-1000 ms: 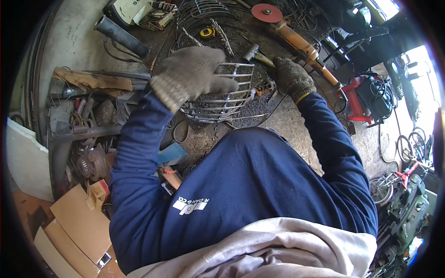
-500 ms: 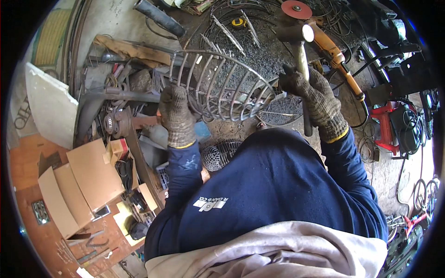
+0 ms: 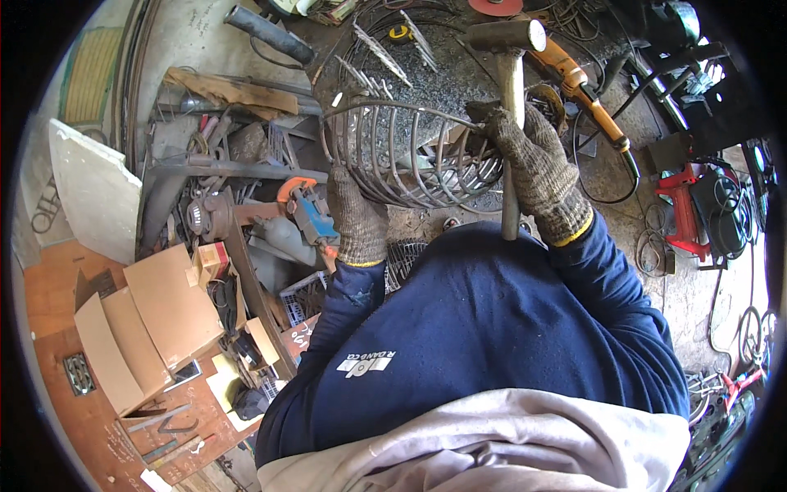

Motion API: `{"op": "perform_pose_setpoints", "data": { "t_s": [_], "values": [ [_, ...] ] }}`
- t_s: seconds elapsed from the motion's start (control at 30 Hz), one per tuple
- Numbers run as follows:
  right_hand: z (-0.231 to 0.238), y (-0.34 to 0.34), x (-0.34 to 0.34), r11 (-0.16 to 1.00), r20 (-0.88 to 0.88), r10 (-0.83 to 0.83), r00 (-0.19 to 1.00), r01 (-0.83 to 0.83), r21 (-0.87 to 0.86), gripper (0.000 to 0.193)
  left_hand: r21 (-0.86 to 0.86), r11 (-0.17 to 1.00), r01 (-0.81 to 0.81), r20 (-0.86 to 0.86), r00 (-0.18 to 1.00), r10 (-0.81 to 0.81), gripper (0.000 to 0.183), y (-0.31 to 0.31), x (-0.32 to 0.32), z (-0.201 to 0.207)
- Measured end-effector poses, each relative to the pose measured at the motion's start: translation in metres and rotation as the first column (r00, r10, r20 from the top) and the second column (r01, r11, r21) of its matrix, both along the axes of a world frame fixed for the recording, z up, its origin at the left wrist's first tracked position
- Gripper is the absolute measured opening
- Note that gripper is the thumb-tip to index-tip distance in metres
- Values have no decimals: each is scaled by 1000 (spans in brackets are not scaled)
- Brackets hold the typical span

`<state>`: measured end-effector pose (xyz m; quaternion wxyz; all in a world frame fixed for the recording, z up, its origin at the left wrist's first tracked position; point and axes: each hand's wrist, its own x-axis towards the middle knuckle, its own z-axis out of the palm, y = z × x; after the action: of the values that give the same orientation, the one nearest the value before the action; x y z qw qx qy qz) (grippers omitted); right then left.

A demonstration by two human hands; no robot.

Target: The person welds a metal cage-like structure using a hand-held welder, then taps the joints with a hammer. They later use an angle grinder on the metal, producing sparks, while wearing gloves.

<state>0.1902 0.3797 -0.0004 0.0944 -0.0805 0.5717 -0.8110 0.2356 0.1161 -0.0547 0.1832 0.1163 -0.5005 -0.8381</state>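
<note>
A curved cage of bent metal rods (image 3: pixel 416 168) is held up in front of my body. My left hand (image 3: pixel 358 217), in a knitted work glove, is closed on its left end. A sledge-type hammer (image 3: pixel 511 82) with a pale wooden handle is in my gloved right hand (image 3: pixel 541 168), its head pointing away from me and the handle end near my body. The fingers of that hand are at the right end of the cage, where they partly overlap the rods; whether they also grip it is unclear.
An orange angle grinder (image 3: pixel 578 78) with a red disc lies at the far right. A yellow tape measure (image 3: pixel 400 34) and metal scraps are on the floor beyond the cage. A blue-and-orange power tool (image 3: pixel 311 215) sits left of my left hand, and cardboard boxes (image 3: pixel 168 307) stand on the left.
My left hand and the cage's left end have shifted right, and the cage has turned. The hammer and right hand have moved left, closer to the cage. The blue-and-orange tool has come into sight.
</note>
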Motion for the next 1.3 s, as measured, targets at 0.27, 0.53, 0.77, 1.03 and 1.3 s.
{"op": "perform_pose_setpoints", "data": {
  "t_s": [0.27, 0.53, 0.77, 1.03, 1.3],
  "values": [
    [23, -7, -5, 977, -5, 23, 1000, -22, 212, 45, -928, -56, -367, -331, 886, -326, 81, -5, -33, 105],
    [19, -37, -19, 954, -227, -31, 973, 96, 284, 39, -934, -52, 354, 347, 858, -378, 67, -38, -31, 123],
    [15, -23, 7, 879, -460, -237, 856, 390, 273, 44, -915, 214, 341, 274, 916, -292, 64, -43, -7, 152],
    [0, -26, 30, 946, -270, -144, 952, 212, 244, 50, -985, 161, 58, 32, 987, -159, 45, -50, 0, 202],
    [9, -37, 31, 901, -387, 83, 918, 98, 423, 43, -956, -263, -131, -113, 990, -82, 43, -51, 2, 178]
  ]
}}
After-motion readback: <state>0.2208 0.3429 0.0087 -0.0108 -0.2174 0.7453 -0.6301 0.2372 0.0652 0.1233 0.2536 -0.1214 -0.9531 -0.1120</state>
